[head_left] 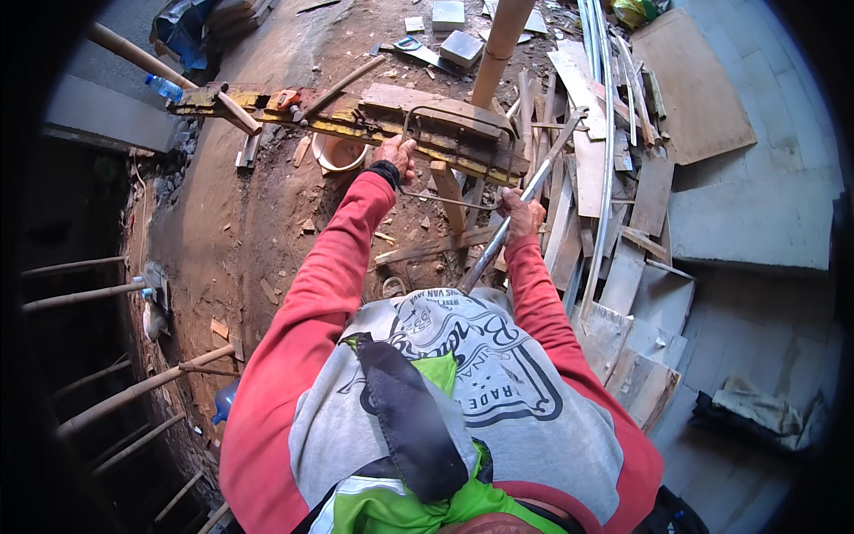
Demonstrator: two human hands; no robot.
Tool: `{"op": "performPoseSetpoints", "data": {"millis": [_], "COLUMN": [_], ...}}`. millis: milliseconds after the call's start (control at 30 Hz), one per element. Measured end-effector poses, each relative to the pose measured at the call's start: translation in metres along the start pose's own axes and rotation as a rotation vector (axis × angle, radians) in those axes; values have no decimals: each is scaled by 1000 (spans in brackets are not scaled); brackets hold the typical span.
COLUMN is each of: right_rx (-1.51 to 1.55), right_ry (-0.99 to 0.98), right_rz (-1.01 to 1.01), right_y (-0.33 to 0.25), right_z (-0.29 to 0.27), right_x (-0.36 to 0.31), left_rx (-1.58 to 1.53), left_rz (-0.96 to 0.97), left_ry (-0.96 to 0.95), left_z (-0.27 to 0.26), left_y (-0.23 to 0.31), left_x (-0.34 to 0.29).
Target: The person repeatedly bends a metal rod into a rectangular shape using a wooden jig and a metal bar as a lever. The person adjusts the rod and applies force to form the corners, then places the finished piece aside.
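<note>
We are at the wooden bench (342, 129). Our long metal pipe (548, 169), wrapped by our right hand (522, 218), looks heavy and slick: hold its middle. Over the bench, the bent rod (445, 200), gripped by our left hand (396, 156), looks stiff: hold its side.

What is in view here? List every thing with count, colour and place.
Beam: one, yellow-edged, upper centre
Bent rod frame: one, dark, across beam
Metal bar: one, grey, beside frame
Hammer-like tool: one, brown, on beam
Small tool: one, orange, on beam
Bucket: one, whitish, below beam
Saw: one, blue-handled, top
Blocks: two, grey, top
Bottle: one, clear, upper left
Planks: many, brown and grey, right
Metal strips: several, silvery, over planks
Board: one, brown, upper right
Bamboo poles: several, tan, left and top
Bundle: one, pale and dark, lower right
Shirt: one, grey with red sleeves, centre
Left hand: one, bare, gripping frame
Right hand: one, bare, gripping bar
</note>
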State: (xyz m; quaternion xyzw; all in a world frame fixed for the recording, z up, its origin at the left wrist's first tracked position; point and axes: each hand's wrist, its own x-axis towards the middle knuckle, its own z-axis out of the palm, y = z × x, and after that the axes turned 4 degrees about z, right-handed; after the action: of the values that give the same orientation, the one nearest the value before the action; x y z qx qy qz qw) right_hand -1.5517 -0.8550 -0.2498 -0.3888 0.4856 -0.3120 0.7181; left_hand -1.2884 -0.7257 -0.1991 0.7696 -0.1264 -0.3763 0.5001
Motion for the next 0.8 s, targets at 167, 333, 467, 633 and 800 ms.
{"op": "performPoseSetpoints", "data": {"millis": [167, 333, 467, 633, 800], "right_rx": [-88, -93, -121, -166, -119], "right_ry": [-20, 5, -18, -9, -18], "right_rz": [-55, -56, -25, -3, 5], "right_y": [2, -4, 0, 2, 6], "right_z": [6, 16, 6, 10, 9], "right_x": [-10, -16, -9, -16, -14], "left_rx": [-20, 579, 925, 988, 931], "left_rz": [-113, 56, 391, 379, 350], "left_ry": [53, 220, 310, 285, 248], "left_z": [1, 7, 12, 6, 9], "left_y": [-9, -20, -50, -72, -69], "left_x": [18, 39, 51, 69, 69]}}
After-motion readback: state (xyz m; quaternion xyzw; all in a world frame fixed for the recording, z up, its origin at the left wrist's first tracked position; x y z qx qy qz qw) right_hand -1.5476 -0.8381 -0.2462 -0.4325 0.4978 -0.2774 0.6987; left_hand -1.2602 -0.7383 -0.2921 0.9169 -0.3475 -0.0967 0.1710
